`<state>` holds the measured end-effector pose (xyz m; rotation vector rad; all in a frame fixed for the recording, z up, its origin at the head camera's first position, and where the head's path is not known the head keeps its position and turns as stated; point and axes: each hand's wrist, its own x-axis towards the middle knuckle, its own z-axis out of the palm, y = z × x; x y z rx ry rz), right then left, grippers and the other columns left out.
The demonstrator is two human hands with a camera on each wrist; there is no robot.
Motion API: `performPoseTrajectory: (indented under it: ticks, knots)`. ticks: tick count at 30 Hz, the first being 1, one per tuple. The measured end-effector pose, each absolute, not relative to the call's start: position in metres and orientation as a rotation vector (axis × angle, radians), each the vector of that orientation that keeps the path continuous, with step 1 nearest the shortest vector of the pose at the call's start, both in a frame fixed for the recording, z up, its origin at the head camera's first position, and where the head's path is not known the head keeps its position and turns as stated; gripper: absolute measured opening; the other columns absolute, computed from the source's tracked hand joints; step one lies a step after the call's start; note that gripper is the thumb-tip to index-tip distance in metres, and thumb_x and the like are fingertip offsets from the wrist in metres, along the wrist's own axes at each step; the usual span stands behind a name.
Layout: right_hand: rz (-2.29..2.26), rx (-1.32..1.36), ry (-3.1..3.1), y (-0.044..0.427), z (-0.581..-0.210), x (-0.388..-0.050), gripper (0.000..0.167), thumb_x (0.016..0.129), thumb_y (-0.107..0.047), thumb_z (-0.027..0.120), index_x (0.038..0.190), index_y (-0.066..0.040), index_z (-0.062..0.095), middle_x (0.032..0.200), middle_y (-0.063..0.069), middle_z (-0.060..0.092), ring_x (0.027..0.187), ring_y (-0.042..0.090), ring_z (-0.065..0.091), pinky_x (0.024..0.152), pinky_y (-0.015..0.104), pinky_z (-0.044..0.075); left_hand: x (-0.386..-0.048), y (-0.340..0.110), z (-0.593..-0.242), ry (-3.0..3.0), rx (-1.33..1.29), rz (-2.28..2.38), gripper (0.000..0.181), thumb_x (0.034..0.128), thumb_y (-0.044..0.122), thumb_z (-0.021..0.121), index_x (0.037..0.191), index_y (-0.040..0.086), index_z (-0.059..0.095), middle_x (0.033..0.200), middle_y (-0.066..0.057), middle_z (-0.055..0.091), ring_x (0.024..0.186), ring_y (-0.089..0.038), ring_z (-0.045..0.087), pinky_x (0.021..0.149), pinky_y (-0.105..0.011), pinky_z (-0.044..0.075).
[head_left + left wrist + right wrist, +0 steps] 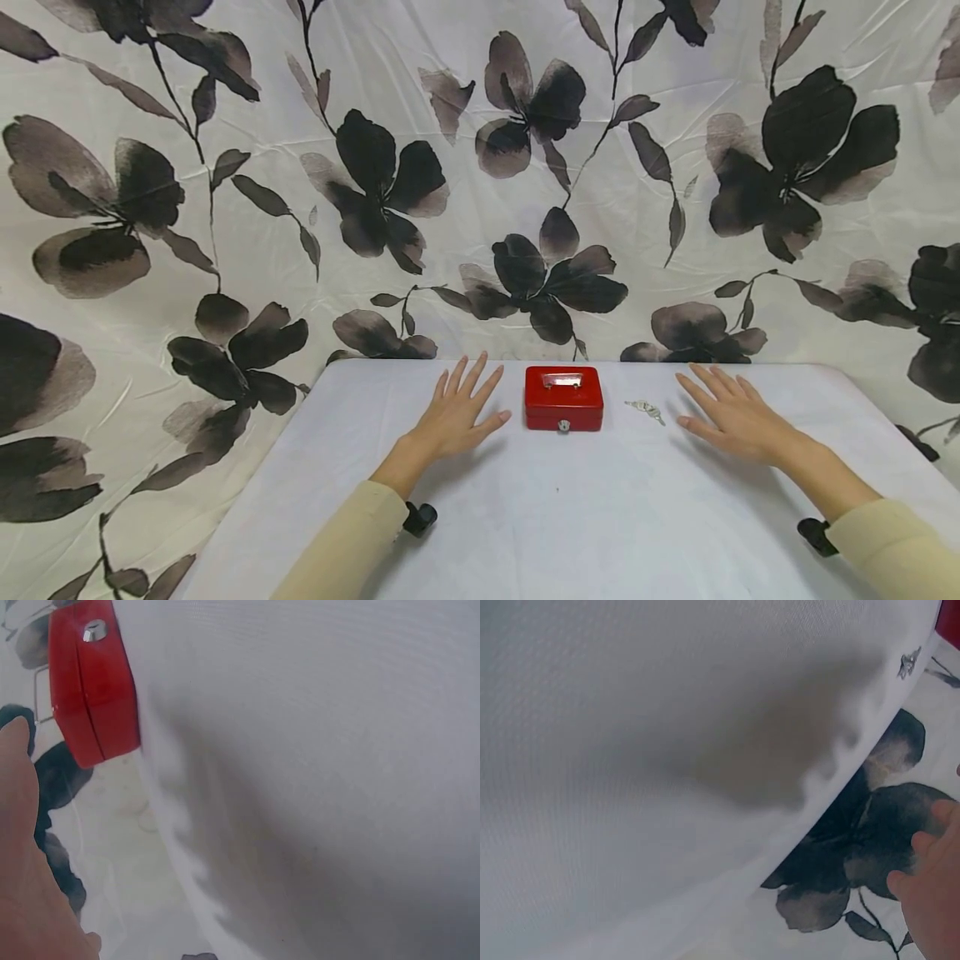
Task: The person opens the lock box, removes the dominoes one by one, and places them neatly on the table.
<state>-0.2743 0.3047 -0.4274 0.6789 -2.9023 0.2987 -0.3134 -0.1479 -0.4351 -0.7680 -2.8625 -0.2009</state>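
Observation:
A red cash box (563,400) with a metal handle on its lid and a silver lock (564,426) on its front stands on the white table, lid closed. To its right lies a small bunch of silver keys (646,409). My left hand (454,419) is held above the table left of the box, fingers straight and spread, touching nothing. Right of the keys, my right hand (738,417) hovers with its fingers extended. In the left wrist view the box (94,686) shows its lock side; the right wrist view catches the keys (908,663) near the table's far edge.
The white-covered table (558,517) spreads out in front of me. Behind it hangs a white cloth (465,208) printed with dark flowers. Each forearm has a beige sleeve (348,542) and a black wrist strap with a small device (420,519).

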Motion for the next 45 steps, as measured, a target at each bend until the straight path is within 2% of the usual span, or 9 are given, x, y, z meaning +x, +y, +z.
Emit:
performPoseTrajectory:
  ticks: [5, 12, 22, 30, 39, 45]
  knots:
    - [0.323, 0.682, -2.905, 0.302, -0.43, -0.275, 0.074, 0.103, -0.047, 0.055, 0.158, -0.003, 0.034, 0.164, 0.027, 0.022, 0.147, 0.057, 0.019, 0.114, 0.075, 0.012, -0.314, -0.144, -0.435, -2.905, -0.763, -0.226, 0.079, 0.1008, 0.067, 0.037, 0.166, 0.028, 0.014, 0.173, -0.004, -0.001, 0.157, -0.038, 0.001, 0.122, -0.065, 0.007]
    - [0.43, 0.705, -2.863, 0.297, -0.43, -0.277, 0.072, 0.102, -0.041, 0.06, 0.155, 0.001, 0.037, 0.16, 0.031, 0.028, 0.143, 0.057, 0.026, 0.109, 0.076, 0.023, -0.316, -0.138, -0.438, -2.895, -0.78, -0.321, 0.082, 0.0995, 0.065, 0.044, 0.166, 0.025, 0.016, 0.173, -0.007, 0.003, 0.156, -0.041, 0.006, 0.121, -0.066, 0.012]
    - [0.562, 0.702, -2.874, 0.289, -0.436, -0.282, 0.074, 0.1, -0.039, 0.064, 0.154, 0.004, 0.037, 0.157, 0.035, 0.029, 0.14, 0.06, 0.028, 0.105, 0.078, 0.027, -0.316, -0.13, -0.44, -2.912, -0.798, -0.435, 0.084, 0.099, 0.062, 0.05, 0.166, 0.025, 0.015, 0.173, -0.007, 0.003, 0.156, -0.041, 0.008, 0.121, -0.065, 0.014]
    - [0.748, 0.692, -2.877, 0.284, -0.438, -0.289, 0.072, 0.1, -0.031, 0.066, 0.153, 0.006, 0.035, 0.155, 0.036, 0.03, 0.139, 0.061, 0.027, 0.105, 0.079, 0.025, -0.319, -0.125, -0.442, -2.937, -0.794, -0.756, 0.094, 0.0929, 0.054, 0.067, 0.166, 0.028, 0.013, 0.172, -0.008, 0.004, 0.155, -0.04, 0.01, 0.114, -0.071, 0.027]
    - [0.845, 0.726, -2.828, 0.278, -0.438, -0.295, 0.071, 0.094, -0.021, 0.074, 0.148, 0.009, 0.04, 0.146, 0.036, 0.041, 0.135, 0.058, 0.036, 0.107, 0.073, 0.03, -0.319, -0.118, -0.442, -2.957, -0.78, -0.927, 0.103, 0.0879, 0.046, 0.077, 0.165, 0.031, 0.012, 0.171, -0.011, 0.009, 0.154, -0.037, 0.015, 0.112, -0.065, 0.037]
    - [0.905, 0.696, -2.853, 0.275, -0.441, -0.299, 0.071, 0.092, -0.019, 0.076, 0.146, 0.012, 0.041, 0.14, 0.035, 0.046, 0.125, 0.052, 0.05, 0.104, 0.067, 0.039, -0.321, -0.114, -0.444, -2.937, -0.782, -1.011, 0.105, 0.0852, 0.042, 0.081, 0.165, 0.027, 0.015, 0.169, -0.011, 0.016, 0.152, -0.037, 0.022, 0.112, -0.063, 0.038]
